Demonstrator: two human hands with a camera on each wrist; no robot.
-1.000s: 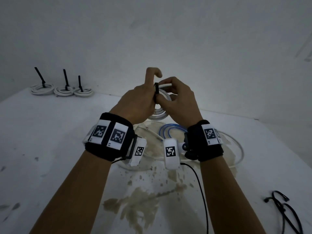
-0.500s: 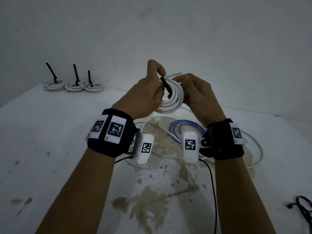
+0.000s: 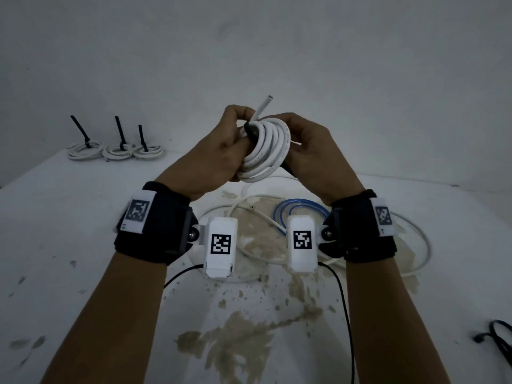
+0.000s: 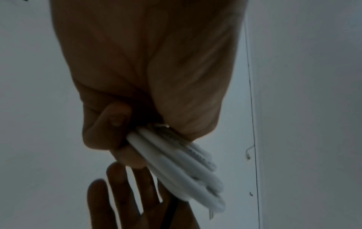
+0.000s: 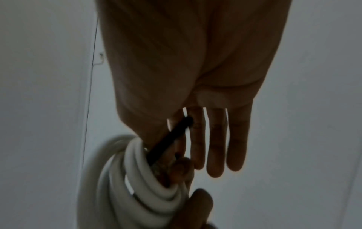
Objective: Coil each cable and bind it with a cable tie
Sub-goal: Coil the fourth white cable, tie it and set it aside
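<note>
Coil: white cable coil (image 3: 267, 151) held up in the air above the desk (image 3: 63, 245), between both hands, one free end poking up past the fingers.
Left hand: left hand (image 3: 219, 151) has its fingers curled round the coil's left side; the left wrist view shows thumb and fingers clamping the strands (image 4: 176, 162).
Right hand: right hand (image 3: 313, 153) grips the coil's right side with the thumb, the other fingers (image 5: 215, 139) straight behind it.
Tie: black tie (image 5: 170, 141) runs across the coil at the top left (image 3: 250, 131) and passes under the right thumb; whether it is closed cannot be told.
Done coils: three tied coils (image 3: 115, 151) lie in a row at the desk's far left, tie tails up.
Loose cables: white cable (image 3: 415, 245) and blue cable (image 3: 299, 206) lie on the stained desk under the hands.
Spare ties: black ties (image 3: 498, 342) at the right edge.
</note>
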